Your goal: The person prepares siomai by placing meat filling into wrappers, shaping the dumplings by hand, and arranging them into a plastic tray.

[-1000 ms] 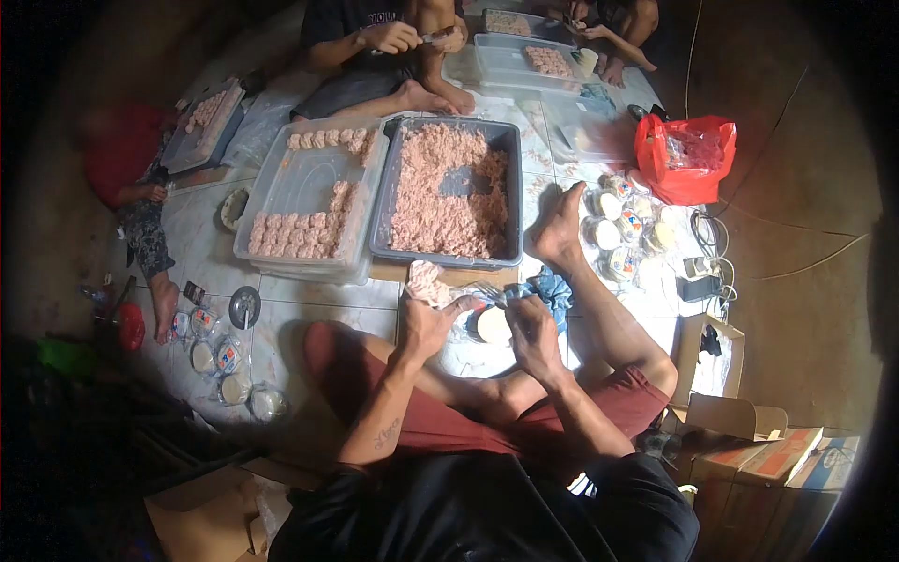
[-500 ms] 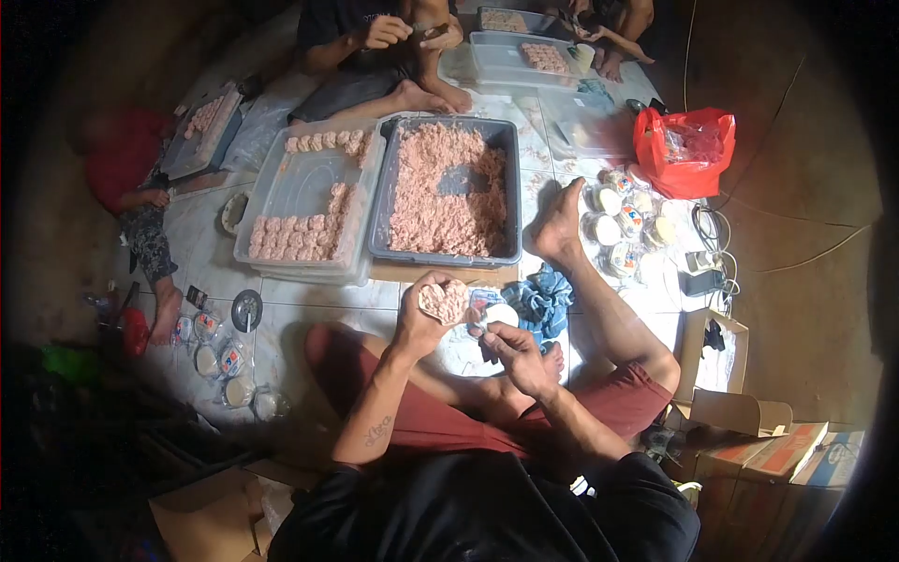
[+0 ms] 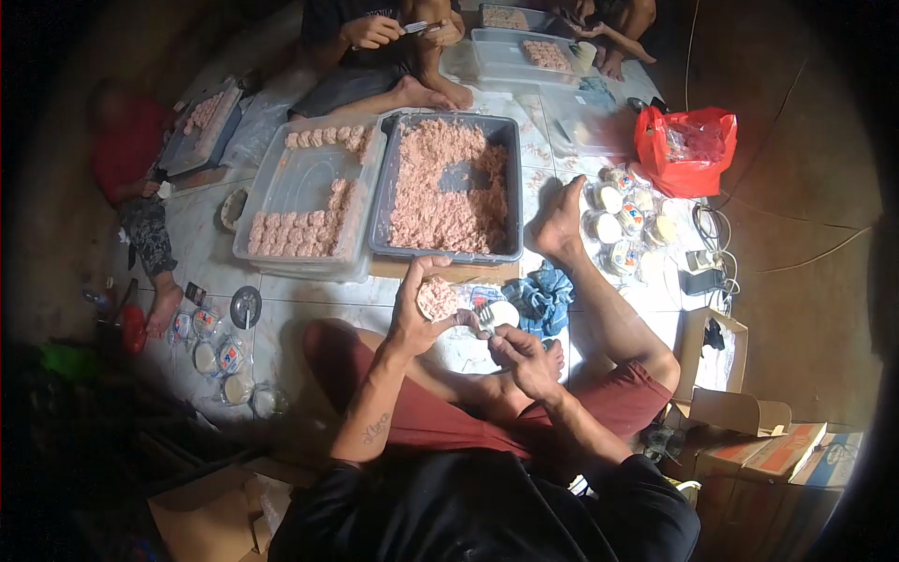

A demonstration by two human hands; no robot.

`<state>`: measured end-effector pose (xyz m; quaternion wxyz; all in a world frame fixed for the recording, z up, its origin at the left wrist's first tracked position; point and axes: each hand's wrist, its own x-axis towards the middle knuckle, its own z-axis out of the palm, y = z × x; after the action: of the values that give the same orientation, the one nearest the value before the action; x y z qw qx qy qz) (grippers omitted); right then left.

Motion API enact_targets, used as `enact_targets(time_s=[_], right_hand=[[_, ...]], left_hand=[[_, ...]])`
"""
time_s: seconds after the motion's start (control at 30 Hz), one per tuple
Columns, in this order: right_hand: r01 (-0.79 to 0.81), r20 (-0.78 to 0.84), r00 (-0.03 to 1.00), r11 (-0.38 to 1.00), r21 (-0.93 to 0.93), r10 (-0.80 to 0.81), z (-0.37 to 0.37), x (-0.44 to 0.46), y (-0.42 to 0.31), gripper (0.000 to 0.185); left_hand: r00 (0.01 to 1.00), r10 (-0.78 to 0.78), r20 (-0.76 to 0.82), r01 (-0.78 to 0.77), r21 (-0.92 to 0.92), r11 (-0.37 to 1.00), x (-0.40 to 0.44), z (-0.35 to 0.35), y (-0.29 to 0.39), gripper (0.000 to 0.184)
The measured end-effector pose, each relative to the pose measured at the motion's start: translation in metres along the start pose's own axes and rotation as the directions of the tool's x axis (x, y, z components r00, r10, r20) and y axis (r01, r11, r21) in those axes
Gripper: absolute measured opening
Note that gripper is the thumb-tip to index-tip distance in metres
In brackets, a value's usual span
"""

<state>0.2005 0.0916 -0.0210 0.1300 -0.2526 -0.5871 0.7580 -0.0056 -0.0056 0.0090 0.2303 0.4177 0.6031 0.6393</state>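
Observation:
My left hand holds a round pale dumpling wrapper heaped with pink minced filling, its thumb and index finger spread around it. In my right hand is a fork, tines up, just right of the wrapper and apart from it. A stack of round white wrappers lies on the floor behind the fork, beside a crumpled blue checked cloth. Beyond my hands stands a grey tub of pink mince. To its left, a clear plastic tray bears rows of shaped mince pieces.
Packs of round wrappers lie right and left. A red plastic bag, cables and an open cardboard box stand at right. Several people sit around; one opposite holds a utensil. A small dark dish is at left.
My left hand has tilted the filled wrapper, opened its fingers more and shifted slightly left. My right hand has moved slightly right and down, and the fork now shows clearly.

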Motion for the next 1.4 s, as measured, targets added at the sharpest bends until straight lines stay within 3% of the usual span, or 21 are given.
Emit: enact_targets(time_s=[0.1,0.13,0.17,0.2,0.3,0.33,0.37,0.43,0.53,0.63,0.7,0.77,0.83,0.9,0.97,1.03,1.07,1.1,1.2,1.27,1.4], right_hand=[[0.086,0.06,0.994,0.996,0.034,-0.088,0.006,0.01,0.017,0.02],[0.29,-0.005,0.956,0.945,-0.153,-0.294,0.017,0.015,0.017,0.019],[0.455,-0.029,0.869,0.821,-0.344,-0.493,0.023,0.019,0.015,0.017],[0.449,-0.021,0.841,0.72,-0.53,-0.54,0.025,0.019,0.003,0.017],[0.297,-0.052,0.897,0.685,-0.665,-0.439,0.015,0.024,-0.008,0.01],[0.324,-0.083,0.888,0.744,-0.584,-0.452,0.011,0.019,-0.018,0.01],[0.279,-0.092,0.923,0.814,-0.51,-0.374,0.008,0.011,-0.029,0.014],[0.178,-0.11,0.968,0.928,-0.326,-0.225,-0.003,0.004,-0.012,0.014],[0.016,-0.053,0.998,0.982,-0.188,-0.026,0.0,-0.004,-0.006,0.014],[0.271,-0.005,0.96,0.934,-0.233,-0.28,0.014,0.009,0.015,0.015],[0.538,-0.059,0.756,0.669,-0.513,-0.652,0.034,0.027,0.022,0.014],[0.401,-0.082,0.798,0.627,-0.668,-0.597,0.036,0.029,0.014,0.011],[0.231,-0.04,0.935,0.693,-0.683,-0.351,0.023,0.025,-0.004,0.015],[0.329,-0.013,0.894,0.677,-0.658,-0.447,0.013,0.008,-0.043,0.016],[0.145,-0.206,0.935,0.845,-0.515,-0.287,0.002,-0.003,-0.045,0.018],[0.148,-0.215,0.93,0.841,-0.521,-0.297,0.005,-0.008,-0.054,0.02],[0.285,-0.077,0.896,0.699,-0.655,-0.438,0.01,-0.003,-0.059,0.02],[0.412,0.081,0.835,0.52,-0.748,-0.545,0.016,0.0,-0.061,0.021],[0.329,0.018,0.897,0.642,-0.692,-0.441,0.018,-0.003,-0.067,0.017],[0.204,-0.084,0.921,0.655,-0.728,-0.38,0.017,-0.007,-0.09,0.012],[0.255,-0.092,0.899,0.683,-0.685,-0.428,0.016,-0.003,-0.09,0.014]], left_hand=[[0.999,-0.033,0.015,0.035,-0.103,0.994,-0.004,0.011,-0.006,0.048],[0.987,-0.118,0.111,0.136,-0.18,0.974,-0.006,0.014,-0.005,0.049],[0.993,-0.068,0.094,0.064,0.049,0.997,-0.007,0.019,-0.005,0.048],[0.995,-0.103,-0.008,0.104,0.1,0.99,-0.007,0.026,-0.011,0.047],[0.987,-0.101,-0.125,0.123,0.191,0.974,-0.003,0.025,-0.008,0.042],[0.99,-0.06,-0.129,0.089,0.232,0.969,0.002,0.02,-0.001,0.038],[0.994,-0.098,0.044,0.093,0.102,0.99,-0.001,0.003,-0.011,0.041],[0.994,-0.112,0.014,0.112,-0.29,0.951,-0.005,0.001,-0.013,0.047],[0.998,-0.064,-0.007,0.062,-0.156,0.986,-0.001,0.0,-0.006,0.049],[0.987,-0.157,-0.04,0.134,-0.348,0.928,-0.003,0.022,-0.011,0.043],[0.996,0.057,-0.075,-0.038,0.235,0.971,-0.005,0.035,-0.006,0.037],[0.962,-0.24,-0.134,0.274,0.412,0.869,0.001,0.035,-0.023,0.05],[0.983,-0.131,-0.129,0.168,0.343,0.924,-0.001,0.028,-0.019,0.058],[0.996,-0.069,-0.062,0.084,0.28,0.956,-0.001,0.007,0.0,0.084],[0.996,-0.047,-0.073,0.064,0.241,0.968,-0.006,-0.013,-0.009,0.067],[0.992,-0.125,0.029,0.111,0.291,0.95,-0.009,-0.009,-0.013,0.054],[0.975,-0.185,0.122,0.132,0.348,0.928,-0.007,-0.005,-0.015,0.041],[0.999,-0.036,0.04,0.018,0.379,0.925,-0.003,0.009,-0.006,0.031],[0.994,-0.105,-0.008,0.091,0.57,0.817,0.001,0.011,-0.004,0.033],[0.982,-0.186,-0.016,0.163,0.557,0.814,-0.001,0.003,-0.002,0.035],[0.994,-0.083,0.065,0.055,0.355,0.933,0.001,0.0,-0.006,0.045]])
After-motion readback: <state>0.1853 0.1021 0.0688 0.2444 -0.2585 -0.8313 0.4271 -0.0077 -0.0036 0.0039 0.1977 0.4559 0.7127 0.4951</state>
